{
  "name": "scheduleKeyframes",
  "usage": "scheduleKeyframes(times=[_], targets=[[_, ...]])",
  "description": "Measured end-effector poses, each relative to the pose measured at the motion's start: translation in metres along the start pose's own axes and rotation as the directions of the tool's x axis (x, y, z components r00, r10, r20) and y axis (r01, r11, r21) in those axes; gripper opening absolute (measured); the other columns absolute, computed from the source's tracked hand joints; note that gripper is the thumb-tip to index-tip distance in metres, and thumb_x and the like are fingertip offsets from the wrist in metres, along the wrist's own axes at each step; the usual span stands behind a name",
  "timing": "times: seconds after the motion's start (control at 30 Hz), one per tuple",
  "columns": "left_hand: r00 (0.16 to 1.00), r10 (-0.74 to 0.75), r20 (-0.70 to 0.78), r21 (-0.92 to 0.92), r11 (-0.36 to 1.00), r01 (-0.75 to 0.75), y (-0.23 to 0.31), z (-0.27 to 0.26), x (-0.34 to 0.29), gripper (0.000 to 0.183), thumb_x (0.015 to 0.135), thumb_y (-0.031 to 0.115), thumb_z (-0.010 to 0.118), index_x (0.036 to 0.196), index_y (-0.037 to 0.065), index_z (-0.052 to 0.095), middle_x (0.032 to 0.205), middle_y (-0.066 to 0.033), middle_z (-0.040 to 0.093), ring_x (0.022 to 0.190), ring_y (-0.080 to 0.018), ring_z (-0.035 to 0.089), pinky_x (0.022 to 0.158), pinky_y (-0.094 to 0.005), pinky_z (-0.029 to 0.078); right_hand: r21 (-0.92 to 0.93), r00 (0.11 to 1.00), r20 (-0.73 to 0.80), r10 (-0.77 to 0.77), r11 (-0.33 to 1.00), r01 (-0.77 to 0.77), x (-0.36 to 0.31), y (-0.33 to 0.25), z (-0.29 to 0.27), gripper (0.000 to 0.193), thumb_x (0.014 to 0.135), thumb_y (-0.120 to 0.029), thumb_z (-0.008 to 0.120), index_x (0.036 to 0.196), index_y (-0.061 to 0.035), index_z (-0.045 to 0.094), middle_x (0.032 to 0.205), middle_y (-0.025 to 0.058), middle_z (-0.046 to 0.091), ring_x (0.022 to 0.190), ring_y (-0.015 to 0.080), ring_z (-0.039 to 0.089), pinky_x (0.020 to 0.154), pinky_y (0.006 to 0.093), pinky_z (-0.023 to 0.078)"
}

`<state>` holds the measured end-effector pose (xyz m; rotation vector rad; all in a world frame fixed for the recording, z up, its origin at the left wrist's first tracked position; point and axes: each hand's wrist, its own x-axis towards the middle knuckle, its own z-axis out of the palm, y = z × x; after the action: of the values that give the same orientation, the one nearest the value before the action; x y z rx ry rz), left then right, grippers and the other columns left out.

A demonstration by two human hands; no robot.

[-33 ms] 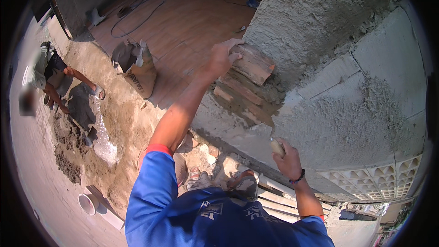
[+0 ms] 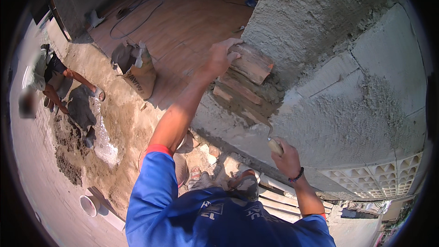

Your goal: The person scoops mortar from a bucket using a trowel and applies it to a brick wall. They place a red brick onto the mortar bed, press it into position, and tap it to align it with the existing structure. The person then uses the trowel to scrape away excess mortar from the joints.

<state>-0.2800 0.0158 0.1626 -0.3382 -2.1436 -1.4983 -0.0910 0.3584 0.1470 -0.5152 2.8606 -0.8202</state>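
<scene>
My left hand [image 2: 225,58] is closed over the end of a reddish brick [image 2: 252,64], the top one of a short stack at the foot of a rough plastered wall. Beneath it lie more bricks [image 2: 238,89] with wet grey mortar around them. In my right hand [image 2: 287,158] is a trowel [image 2: 275,146], gripped by its pale wooden handle. Its bent metal neck points up toward the mortar [image 2: 256,115] at the near side of the stack. The blade can hardly be told apart from the mortar.
A rough plastered wall [image 2: 311,13] rises beside the bricks. An opened sack [image 2: 139,75] stands at the tiled floor's edge [image 2: 192,27]. At left, a person [image 2: 48,71] bends over a mortar heap [image 2: 68,151] with a long-handled tool. A pale bucket [image 2: 89,206] lies near a board.
</scene>
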Motion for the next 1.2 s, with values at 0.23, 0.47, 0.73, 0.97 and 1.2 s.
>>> scheduleKeyframes(times=[0.23, 0.47, 0.73, 0.97, 1.2], targets=[[1.000, 0.015, 0.001, -0.009, 1.000, -0.015, -0.006, 0.000, 0.002, 0.043, 0.082, 0.003, 0.075, 0.123, 0.004, 0.064, 0.104, -0.0210, 0.071, 0.096, -0.0335, 0.071, 0.084, -0.0377, 0.053, -0.372, 0.990, -0.096, -0.102, 0.926, 0.059, 0.038, -0.017, 0.017, 0.053, 0.082, -0.009, 0.064, 0.134, -0.0147, 0.056, 0.105, 0.0163, 0.062, 0.098, 0.0395, 0.063, 0.084, 0.0497, 0.053], [1.000, 0.009, 0.027, 0.050, 0.999, -0.011, 0.000, -0.004, 0.005, 0.042, 0.083, 0.006, 0.075, 0.124, 0.005, 0.064, 0.102, -0.0225, 0.071, 0.093, -0.0327, 0.071, 0.082, -0.0381, 0.053, -0.370, 0.977, -0.147, -0.154, 0.925, 0.090, 0.042, -0.026, -0.002, 0.053, 0.082, -0.008, 0.064, 0.134, -0.0175, 0.059, 0.101, 0.0151, 0.062, 0.096, 0.0380, 0.063, 0.081, 0.0483, 0.054], [0.999, -0.025, 0.044, 0.006, 1.000, 0.025, -0.003, -0.003, 0.006, 0.044, 0.083, 0.007, 0.075, 0.125, 0.006, 0.064, 0.103, -0.0223, 0.071, 0.095, -0.0334, 0.070, 0.084, -0.0392, 0.052, -0.398, 0.984, -0.138, -0.110, 0.916, 0.046, 0.050, -0.030, -0.023, 0.056, 0.083, -0.013, 0.068, 0.138, -0.0213, 0.059, 0.098, 0.0165, 0.063, 0.090, 0.0385, 0.063, 0.076, 0.0488, 0.052], [0.997, -0.062, 0.053, 0.095, 0.994, 0.057, 0.009, -0.006, 0.006, 0.044, 0.082, 0.005, 0.075, 0.124, 0.005, 0.064, 0.105, -0.0216, 0.071, 0.094, -0.0344, 0.070, 0.085, -0.0397, 0.052, -0.238, 0.970, -0.148, -0.193, 0.959, 0.155, 0.062, -0.021, -0.039, 0.050, 0.081, -0.012, 0.068, 0.131, -0.0165, 0.063, 0.102, 0.0185, 0.068, 0.092, 0.0394, 0.066, 0.080, 0.0474, 0.053], [0.998, -0.028, 0.057, 0.081, 0.996, 0.023, 0.010, -0.007, 0.003, 0.043, 0.082, 0.006, 0.074, 0.124, 0.003, 0.064, 0.111, -0.0204, 0.070, 0.096, -0.0347, 0.068, 0.086, -0.0396, 0.052, -0.283, 0.964, -0.148, -0.222, 0.943, 0.174, 0.065, -0.011, -0.037, 0.049, 0.082, -0.013, 0.068, 0.130, -0.0162, 0.064, 0.106, 0.0176, 0.067, 0.091, 0.0391, 0.066, 0.080, 0.0477, 0.053]])
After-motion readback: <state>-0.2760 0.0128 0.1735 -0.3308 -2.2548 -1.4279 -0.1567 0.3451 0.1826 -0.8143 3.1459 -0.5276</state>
